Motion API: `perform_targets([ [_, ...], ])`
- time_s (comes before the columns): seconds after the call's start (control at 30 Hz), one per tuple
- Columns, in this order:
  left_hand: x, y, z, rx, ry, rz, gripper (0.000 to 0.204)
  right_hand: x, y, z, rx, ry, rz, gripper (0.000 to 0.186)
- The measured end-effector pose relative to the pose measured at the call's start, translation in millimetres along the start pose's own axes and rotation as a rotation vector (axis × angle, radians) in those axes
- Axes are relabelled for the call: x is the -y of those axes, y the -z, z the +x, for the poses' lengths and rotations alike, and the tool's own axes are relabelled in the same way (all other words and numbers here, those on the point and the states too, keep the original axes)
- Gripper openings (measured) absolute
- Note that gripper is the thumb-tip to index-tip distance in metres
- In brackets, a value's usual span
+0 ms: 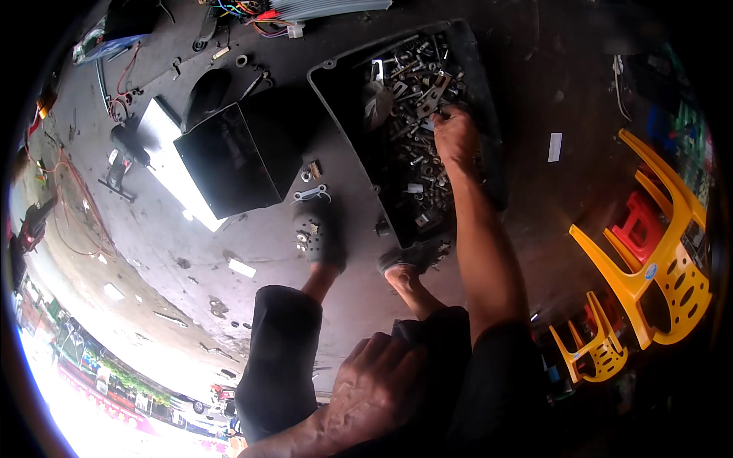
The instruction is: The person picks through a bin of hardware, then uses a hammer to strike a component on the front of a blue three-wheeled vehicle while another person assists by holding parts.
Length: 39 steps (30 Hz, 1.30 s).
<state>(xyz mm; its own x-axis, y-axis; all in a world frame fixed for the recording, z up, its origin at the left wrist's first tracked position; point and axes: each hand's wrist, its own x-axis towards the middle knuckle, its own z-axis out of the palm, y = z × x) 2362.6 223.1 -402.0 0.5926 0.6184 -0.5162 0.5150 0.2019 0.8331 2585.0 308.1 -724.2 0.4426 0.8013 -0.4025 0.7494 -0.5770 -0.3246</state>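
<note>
A black tray (344,120) full of mixed bolts, nuts and small metal brackets (427,145) lies on the floor in front of me. My right hand (456,137) reaches into its right side, fingers bent down and pressed together among the hardware. Whatever they pinch, if anything, is hidden. Just left of the fingertips lies a flat metal bracket (434,95) with holes. Over my knee rests my left hand (374,385), its fingers curled and knuckles up; the fingertips are hidden, and no object shows in it.
Left of the tray stands a black box-shaped cover (229,160), beside a bright white panel (179,172) and a drill-like power tool (126,153). A small wrench-like part (311,194) lies by my left shoe (321,233). Yellow plastic chairs (672,267) stand at right.
</note>
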Motion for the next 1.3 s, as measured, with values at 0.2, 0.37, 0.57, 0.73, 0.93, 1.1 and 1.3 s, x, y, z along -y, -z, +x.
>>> perform_targets([
  [0.2, -6, 5, 5, 0.026, -0.03, 0.027, 0.033, -4, 15, 6, -0.06, 0.045, 0.042, 0.025],
  [0.37, -9, -5, -4, -0.101, 0.025, 0.053, 0.021, 22, 87, -49, 0.187, -0.208, 0.768, 0.018],
  [0.57, -50, 7, -45, -0.461, 0.268, -0.408, 0.018, 89, 278, -170, 0.682, -0.109, 0.826, 0.022],
  [0.73, -175, 47, -114, -0.532, 0.001, -0.209, 0.019, 156, 406, -266, 0.919, -0.043, 0.929, 0.023],
  [0.93, -260, 48, -245, -0.781, -0.197, -0.15, 0.01, 231, 504, -375, 1.05, 0.163, 0.941, 0.019],
  [1.1, -286, 30, -364, -0.813, -0.208, -0.466, 0.018, 264, 539, -476, 1.306, 0.032, 1.004, 0.015],
  [1.3, -243, 8, -506, -1.104, -0.148, -0.504, 0.019, 325, 493, -609, 1.593, -0.259, 0.854, 0.023],
])
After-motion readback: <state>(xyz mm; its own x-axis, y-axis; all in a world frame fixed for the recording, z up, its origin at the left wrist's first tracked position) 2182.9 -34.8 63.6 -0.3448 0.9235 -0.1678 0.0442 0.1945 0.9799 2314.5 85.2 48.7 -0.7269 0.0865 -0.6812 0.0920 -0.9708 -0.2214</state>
